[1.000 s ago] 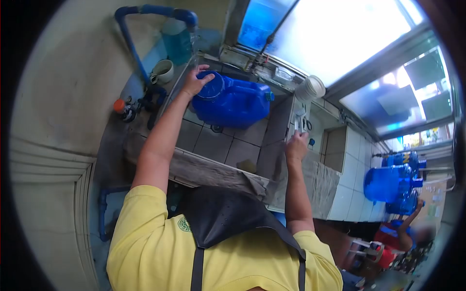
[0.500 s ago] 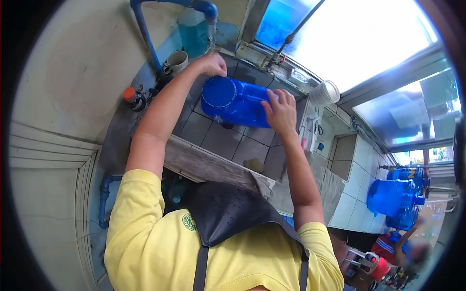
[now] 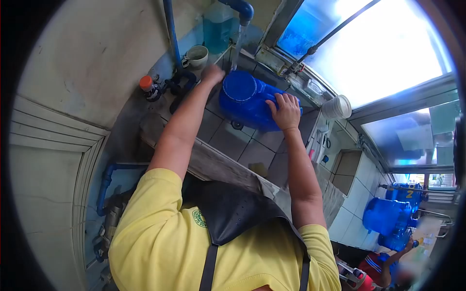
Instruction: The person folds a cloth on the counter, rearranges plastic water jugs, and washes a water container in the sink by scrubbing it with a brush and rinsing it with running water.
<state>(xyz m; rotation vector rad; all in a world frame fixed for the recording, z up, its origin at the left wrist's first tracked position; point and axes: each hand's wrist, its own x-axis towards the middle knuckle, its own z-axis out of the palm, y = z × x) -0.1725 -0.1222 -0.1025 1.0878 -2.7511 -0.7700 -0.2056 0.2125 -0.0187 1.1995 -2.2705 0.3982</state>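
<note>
A blue jug (image 3: 262,109) is in a tiled sink (image 3: 213,127), beside falling water (image 3: 237,46) from a blue pipe (image 3: 245,10). Its broad round end (image 3: 239,86) points left in the view; the long axis runs rightward and slightly down. The right hand (image 3: 286,112) rests on its other end, fingers somewhat spread. The left hand (image 3: 212,74) is blurred just left of the round end; whether its fingers are closed I cannot tell.

A sponge (image 3: 257,169) lies in the sink. Leftward are a mug (image 3: 196,57), a container of turquoise liquid (image 3: 217,29) and an orange-capped bottle (image 3: 149,89), its label unreadable. A white tub (image 3: 336,107) stands near the bright window (image 3: 383,43). Farther right are big blue water bottles (image 3: 387,217), one bearing a yellow "2" or "Z", and another person (image 3: 373,266). The yellow shirt (image 3: 160,228) has a round green emblem (image 3: 199,218), too small to read.
</note>
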